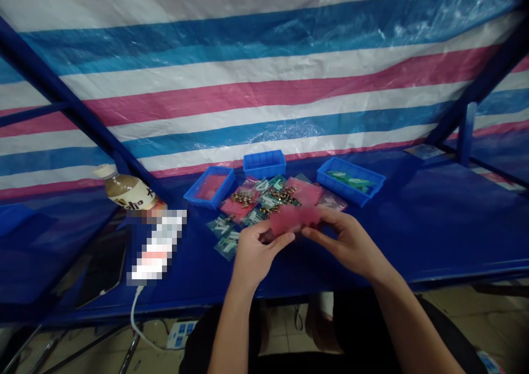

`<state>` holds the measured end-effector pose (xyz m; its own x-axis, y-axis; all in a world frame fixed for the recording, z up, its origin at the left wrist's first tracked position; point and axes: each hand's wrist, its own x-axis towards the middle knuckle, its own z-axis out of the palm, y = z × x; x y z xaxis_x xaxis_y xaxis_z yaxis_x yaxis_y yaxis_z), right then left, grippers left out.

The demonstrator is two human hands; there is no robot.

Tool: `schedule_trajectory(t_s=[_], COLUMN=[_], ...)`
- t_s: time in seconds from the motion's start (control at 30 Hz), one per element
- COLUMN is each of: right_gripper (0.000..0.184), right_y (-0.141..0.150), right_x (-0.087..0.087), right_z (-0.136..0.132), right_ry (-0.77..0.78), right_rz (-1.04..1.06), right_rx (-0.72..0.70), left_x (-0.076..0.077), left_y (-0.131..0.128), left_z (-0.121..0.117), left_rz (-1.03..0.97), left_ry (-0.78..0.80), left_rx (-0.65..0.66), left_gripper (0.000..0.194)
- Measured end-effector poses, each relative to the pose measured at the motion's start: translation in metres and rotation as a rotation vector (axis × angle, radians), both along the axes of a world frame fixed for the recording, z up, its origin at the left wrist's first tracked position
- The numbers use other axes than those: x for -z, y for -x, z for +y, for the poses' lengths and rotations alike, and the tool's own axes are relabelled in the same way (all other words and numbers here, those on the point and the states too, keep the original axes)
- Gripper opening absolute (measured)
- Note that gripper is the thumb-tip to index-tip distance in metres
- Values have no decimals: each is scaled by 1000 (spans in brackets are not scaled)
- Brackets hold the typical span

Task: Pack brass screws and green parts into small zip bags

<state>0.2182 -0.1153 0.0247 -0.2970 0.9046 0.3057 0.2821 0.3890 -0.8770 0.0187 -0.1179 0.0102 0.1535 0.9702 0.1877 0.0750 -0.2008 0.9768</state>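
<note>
My left hand (263,248) and my right hand (345,239) both grip a small pink plastic bag (294,220) above the near part of the table. The bag is blurred, and I cannot make out what is in it. Just beyond it lies a pile of small clear bags with white pieces (223,225), some showing green. Brass-coloured metal parts (285,195) lie among them in heaps. More pink bags (306,191) spread under and beside these parts.
Behind the pile stand a blue bin with pink bags (210,187), a second blue bin (264,164) and a blue bin of green pieces (351,180). A drink bottle (128,189), a dark tablet-like device (103,269) and a white cable (133,313) are at left.
</note>
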Motion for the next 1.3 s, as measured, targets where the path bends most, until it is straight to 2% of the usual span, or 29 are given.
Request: schedule_trajectory(t_s=[0.07, 0.13, 0.2, 0.27, 0.3, 0.37, 0.47, 0.53, 0.73, 0.87, 1.03, 1.13, 1.2, 1.3], right_gripper=[10, 18, 21, 17, 14, 7, 12, 15, 22, 27, 25, 19, 18, 21], right_y=[-1, -1, -1, -1, -1, 1, 6, 9, 15, 19, 19, 10, 2, -9], right_x=[-3, -6, -8, -9, -8, -5, 1, 3, -2, -1, 1, -6, -12, -18], right_z=[0, 0, -1, -1, -1, -2, -2, -1, 2, 7, 10, 9, 8, 9], right_ry=[-114, -184, -227, -249, -237, -151, 33, 111, 236, 264, 247, 231, 247, 245], right_rz=[5, -1, -7, 2, 12, 37, 65, 104, 161, 136, 29, -70, -130, -160], right_rx=[-28, -40, -32, -29, -14, 52, 123, 92, -29, -83, -54, -162, -256, -226], left_x=[-1, -4, -7, -8, -9, -8, -6, -4, -2, -3, -3, -6, -10, -15], left_y=[3, 6, 8, 8, 7, 5, 0, -3, -3, 2, 1, 3, 6, 13], left_z=[1, 1, 1, 0, -1, -2, -3, -3, 0, 3, 6, 6, 5, 1], left_rz=[97, 205, 273, 281, 260, 178, 10, -79, -118, -88, -53, -100, -178, -215], left_ry=[-255, -449, -540, -565, -536, -355, 23, 139, 209, 184, 182, 211, 215, 247], left_rx=[-43, -88, -133, -149, -151, -128, -59, -49, -67, -80, -53, -45, -26, 57], left_gripper=[9, 13, 19, 20, 17, 10, 23, 27, 28, 30, 33, 41, 53, 65])
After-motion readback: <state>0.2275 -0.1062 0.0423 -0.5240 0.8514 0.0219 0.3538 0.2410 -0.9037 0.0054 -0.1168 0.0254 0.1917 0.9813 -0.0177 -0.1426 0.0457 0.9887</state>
